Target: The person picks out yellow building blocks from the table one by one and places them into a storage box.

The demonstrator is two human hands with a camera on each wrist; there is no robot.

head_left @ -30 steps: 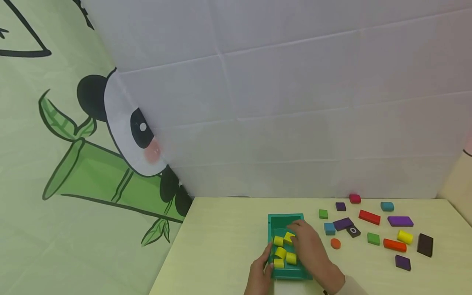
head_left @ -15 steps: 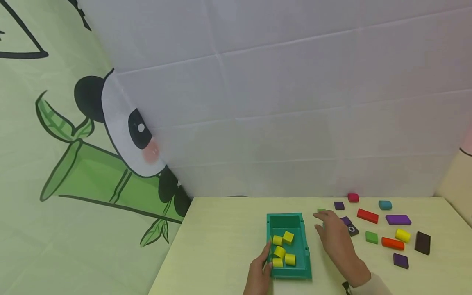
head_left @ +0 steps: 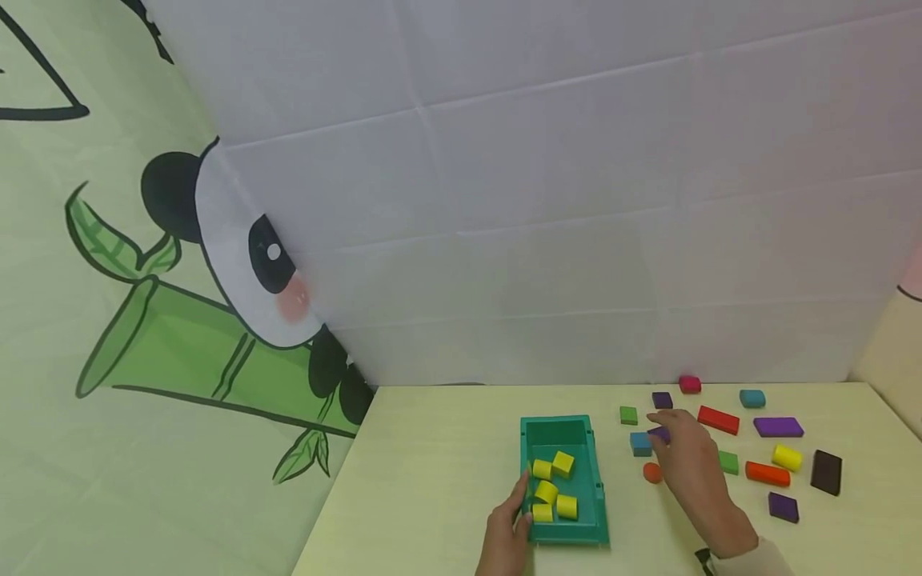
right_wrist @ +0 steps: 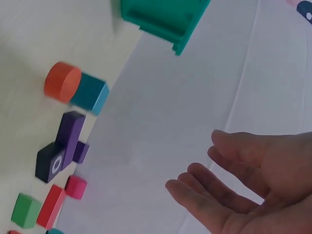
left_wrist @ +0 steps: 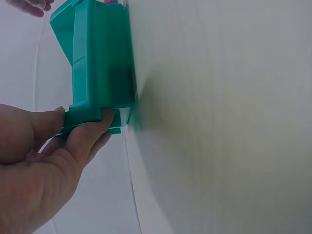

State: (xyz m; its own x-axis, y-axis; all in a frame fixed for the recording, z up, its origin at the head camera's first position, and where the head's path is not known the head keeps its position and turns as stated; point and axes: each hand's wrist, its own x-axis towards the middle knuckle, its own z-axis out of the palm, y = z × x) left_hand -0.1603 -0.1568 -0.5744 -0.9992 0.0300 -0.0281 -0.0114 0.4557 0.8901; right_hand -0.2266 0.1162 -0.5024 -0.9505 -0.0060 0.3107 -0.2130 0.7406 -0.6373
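Note:
A teal plastic bin sits on the table with several yellow blocks inside, some of them cylinders. My left hand grips its left side; in the left wrist view thumb and fingers pinch the rim of the bin. To the right, my right hand hovers over the scattered blocks, fingers parted and nothing between them. Nearest to it are a blue cube, an orange cylinder and a purple block. The right hand hides the black block with a white ring in the head view.
Farther right lie red, purple and black blocks, a yellow cylinder and an orange-red cylinder. A pink-red block sits at the table's back edge, against a white cloth.
My right hand has left the bin, where it was at a yellow block, and moved right over the loose blocks. The yellow block stays in the bin. My left hand keeps its grip.

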